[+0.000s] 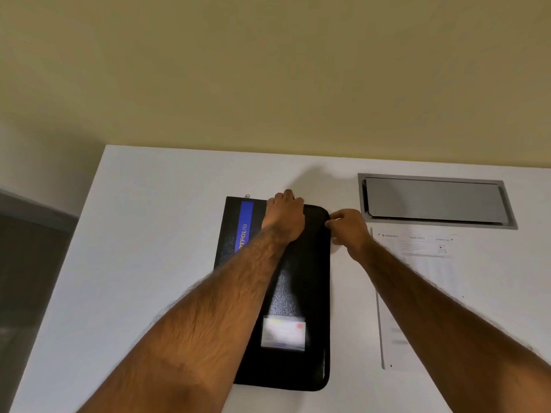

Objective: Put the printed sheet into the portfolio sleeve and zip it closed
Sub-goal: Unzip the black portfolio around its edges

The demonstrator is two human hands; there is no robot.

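The sheet (pixel 426 263) isn't in the portfolio (pixel 298 293) yet.
My left hand (pixel 284 216) grips its far edge, right hand (pixel 347 228) pinches the far right corner; loading and zipping remain.

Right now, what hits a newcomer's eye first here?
The black portfolio lies in the middle of the white table with two bare arms stretched over it. The left-hand grip holds its far edge and the right-hand grip pinches at its far right corner. To its right the printed sheet lies flat, not yet inside, with a grey hatch set into the tabletop beyond it.
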